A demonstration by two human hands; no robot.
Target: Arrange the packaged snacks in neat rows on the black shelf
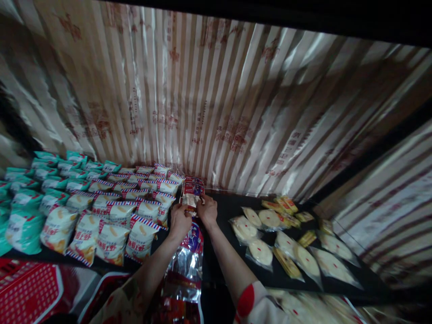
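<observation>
Both my hands reach forward onto a dark shelf. My left hand and my right hand are closed on the near edge of a red snack packet that stands at the back of the shelf, next to the rows of packets. Under my left forearm hangs a large shiny silver and red bag; what holds it is hidden.
Rows of white snack packets with red and blue striped edges and teal packets fill the shelf's left. Clear packets of round pale cakes lie on the right. A striped shiny curtain hangs behind. A red basket sits lower left.
</observation>
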